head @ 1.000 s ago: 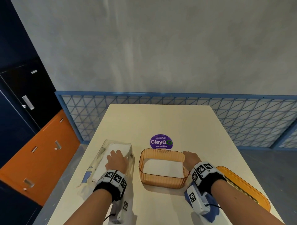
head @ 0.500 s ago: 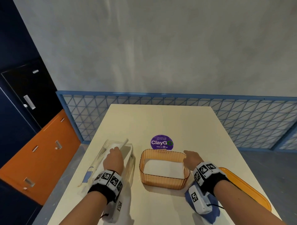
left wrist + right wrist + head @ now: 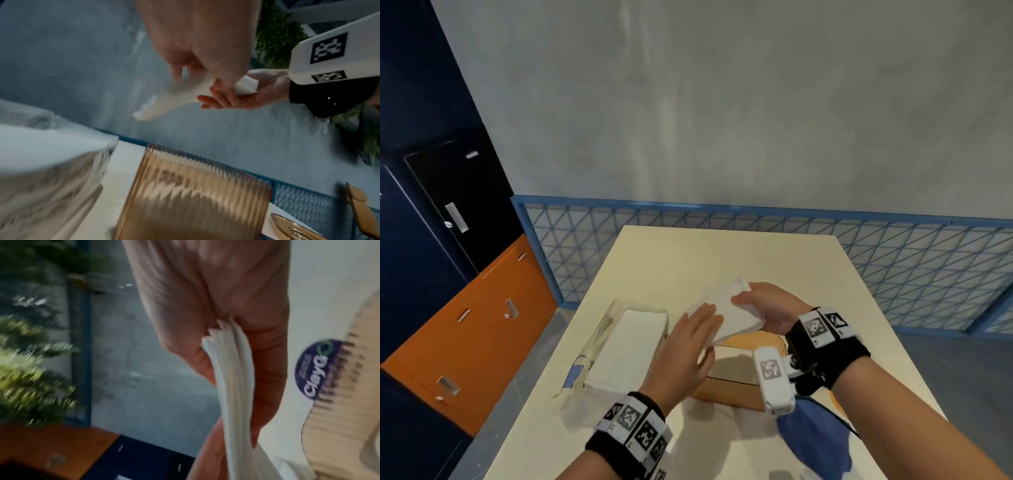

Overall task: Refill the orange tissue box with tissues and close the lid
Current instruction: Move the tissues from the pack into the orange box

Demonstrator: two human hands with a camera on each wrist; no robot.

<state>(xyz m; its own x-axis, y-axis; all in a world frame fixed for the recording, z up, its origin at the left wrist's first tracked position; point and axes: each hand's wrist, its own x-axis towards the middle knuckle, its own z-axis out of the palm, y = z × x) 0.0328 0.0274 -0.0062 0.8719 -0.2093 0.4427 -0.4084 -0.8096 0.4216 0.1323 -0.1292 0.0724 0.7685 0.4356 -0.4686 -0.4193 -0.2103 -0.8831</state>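
A white tissue stack hangs tilted above the orange tissue box, which stands open on the table. My right hand grips the stack's right end, thumb on top; the right wrist view shows the tissue stack clamped between thumb and fingers. My left hand holds the stack's left end, straight fingers above and thumb below. In the blurred left wrist view the tissue stack runs from my left hand to my right hand, over the orange tissue box. The orange lid lies to the right.
An opened clear tissue pack with more white tissues lies left of the box. A purple ClayGo sticker sits on the table behind the box. A blue cloth lies at the front right. A blue mesh railing borders the table's far side.
My left hand has lifted a tissue stack out of the clear pack and carried it right, above the orange box. My right hand has left the box rim and taken the stack's right end.
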